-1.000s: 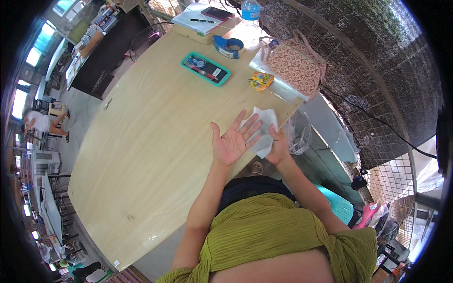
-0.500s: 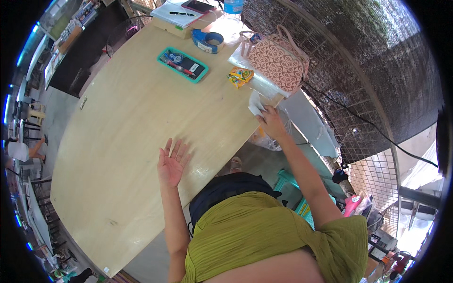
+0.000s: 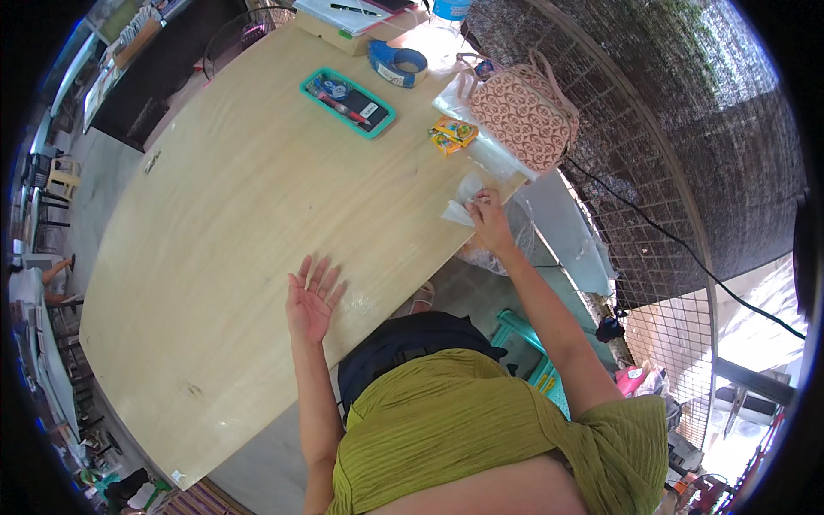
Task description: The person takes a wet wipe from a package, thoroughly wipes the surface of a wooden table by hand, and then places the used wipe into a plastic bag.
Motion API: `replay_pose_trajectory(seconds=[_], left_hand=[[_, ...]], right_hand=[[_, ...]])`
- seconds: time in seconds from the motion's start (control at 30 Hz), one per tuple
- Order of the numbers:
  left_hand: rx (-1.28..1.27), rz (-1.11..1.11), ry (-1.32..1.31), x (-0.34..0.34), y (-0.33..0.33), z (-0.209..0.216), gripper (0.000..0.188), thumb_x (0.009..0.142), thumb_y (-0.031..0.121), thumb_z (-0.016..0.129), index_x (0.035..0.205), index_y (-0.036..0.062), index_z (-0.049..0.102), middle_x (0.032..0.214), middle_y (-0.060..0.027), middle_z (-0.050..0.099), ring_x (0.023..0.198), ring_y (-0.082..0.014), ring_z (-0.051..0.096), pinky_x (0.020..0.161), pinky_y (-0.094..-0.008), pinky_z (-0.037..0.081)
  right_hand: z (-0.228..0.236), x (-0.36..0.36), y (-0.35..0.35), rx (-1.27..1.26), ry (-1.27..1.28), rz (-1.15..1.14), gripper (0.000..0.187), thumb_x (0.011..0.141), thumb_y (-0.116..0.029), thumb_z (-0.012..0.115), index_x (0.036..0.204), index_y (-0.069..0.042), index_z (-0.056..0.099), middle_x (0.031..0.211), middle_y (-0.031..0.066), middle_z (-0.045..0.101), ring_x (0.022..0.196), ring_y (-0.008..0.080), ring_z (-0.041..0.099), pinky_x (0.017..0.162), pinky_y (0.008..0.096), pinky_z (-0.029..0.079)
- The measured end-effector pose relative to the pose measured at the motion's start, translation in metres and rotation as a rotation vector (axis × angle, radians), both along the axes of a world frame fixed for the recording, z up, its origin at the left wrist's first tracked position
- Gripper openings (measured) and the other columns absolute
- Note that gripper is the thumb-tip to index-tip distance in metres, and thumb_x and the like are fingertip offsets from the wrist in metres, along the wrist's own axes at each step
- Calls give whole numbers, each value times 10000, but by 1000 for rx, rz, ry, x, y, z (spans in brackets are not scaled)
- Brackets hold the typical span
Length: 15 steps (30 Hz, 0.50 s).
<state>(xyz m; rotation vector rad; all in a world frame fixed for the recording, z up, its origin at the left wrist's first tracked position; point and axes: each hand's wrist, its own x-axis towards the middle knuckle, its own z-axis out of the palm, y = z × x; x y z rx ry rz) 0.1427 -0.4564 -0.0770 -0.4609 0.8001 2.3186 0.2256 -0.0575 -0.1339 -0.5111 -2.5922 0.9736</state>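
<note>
Compared with a second ago, when both hands were close together beside the sheet, they are now well apart, and the crumpled, soft white tissue-like sheet [image 3: 457,212], which hung loosely by the right hand, is bunched against the pale wood-grain counter [image 3: 232,223] near its right-hand edge. The right hand [image 3: 491,225] has its fingers curled down and closed on that sheet, whose creased corners stick out beyond the fingertips. The left hand [image 3: 312,306] is empty, palm up, fingers loosely spread and slightly bent, above the smooth, faintly glossy surface. Just beyond the sheet lies a small, shiny yellow packet [image 3: 451,135] with crinkled edges, near a pink handbag [image 3: 519,116] with a repeated brown pattern and rounded corners, which rests on clear, wrinkled plastic [image 3: 451,103]. Farther off are a rectangular teal plastic tray [image 3: 384,124] with rounded corners, holding a red pen-like item [image 3: 342,107] among other things, and a curved blue tape dispenser [image 3: 384,65].
</note>
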Motion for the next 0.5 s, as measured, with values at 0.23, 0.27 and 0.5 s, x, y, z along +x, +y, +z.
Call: replay_pose_trajectory(seconds=[0.23, 0.27, 0.5], left_hand=[[-54, 10, 3, 0, -7, -1, 564, 1004, 494, 394, 1416, 108, 392, 1403, -167, 466, 1289, -342, 475, 1033, -564, 437], [-57, 13, 2, 0, -9, -1, 565, 1003, 496, 396, 1418, 112, 393, 1405, -161, 466, 1286, -334, 477, 1029, -555, 441], [-44, 78, 9, 5, -26, 3, 563, 998, 506, 411, 1414, 126, 404, 1418, -133, 446, 1295, -308, 461, 1020, -511, 446]], right_hand=[[0, -18, 1, 151, -99, 4, 157, 715, -82, 735, 803, -21, 620, 951, 145, 620, 912, 337, 615, 758, 416, 489], [5, -26, 16, 181, -89, -84, 166, 694, -76, 748, 788, -25, 621, 924, 141, 625, 894, 329, 623, 749, 411, 488], [-6, -17, 2, 24, -137, 142, 197, 612, -70, 786, 689, -34, 608, 761, 132, 601, 766, 294, 625, 683, 395, 481]])
